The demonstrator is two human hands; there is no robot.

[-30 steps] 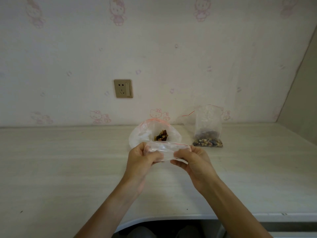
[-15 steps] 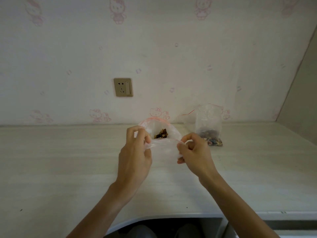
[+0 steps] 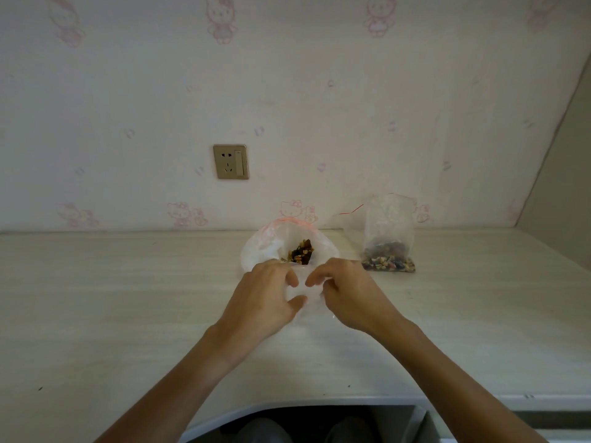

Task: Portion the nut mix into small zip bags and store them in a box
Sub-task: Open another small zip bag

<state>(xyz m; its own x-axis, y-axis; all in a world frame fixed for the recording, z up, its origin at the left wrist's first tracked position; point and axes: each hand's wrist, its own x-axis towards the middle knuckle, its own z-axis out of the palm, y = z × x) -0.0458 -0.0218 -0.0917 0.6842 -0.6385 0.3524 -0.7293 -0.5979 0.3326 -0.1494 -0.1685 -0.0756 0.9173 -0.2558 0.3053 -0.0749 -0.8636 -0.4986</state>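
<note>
Head view, looking forward and down at a pale wood-grain desk (image 3: 128,314) set against patterned wallpaper. At centre frame, the left hand (image 3: 265,298) and right hand (image 3: 348,295) meet over a small clear zip bag (image 3: 300,295), which lies on the desk just in front of them and is largely hidden by the fingers. Both hands have curled fingers that appear to pinch the thin plastic of this bag from either side; the exact contact points cannot be made out, nor whether the bag's mouth is open.

Directly behind the hands, touching or nearly touching the small bag, stands the large open bag of nut mix (image 3: 287,247), its red-striped rim spread wide and a dark heap of nuts visible inside. To the right of centre, apart from the hands, a filled zip bag (image 3: 388,244) stands upright with its portion settled at the bottom; a further clear bag with a red seal line (image 3: 350,215) leans behind it. A wall socket (image 3: 231,161) sits at middle left of the wall. No storage box is in view.

Judged step: preparing an empty small bag for filling, with one portion apparently done. The next move calls for parting the two plastic layers at the mouth and holding it open near the supply bag, so that nuts can be transferred without spilling onto the desk.
</note>
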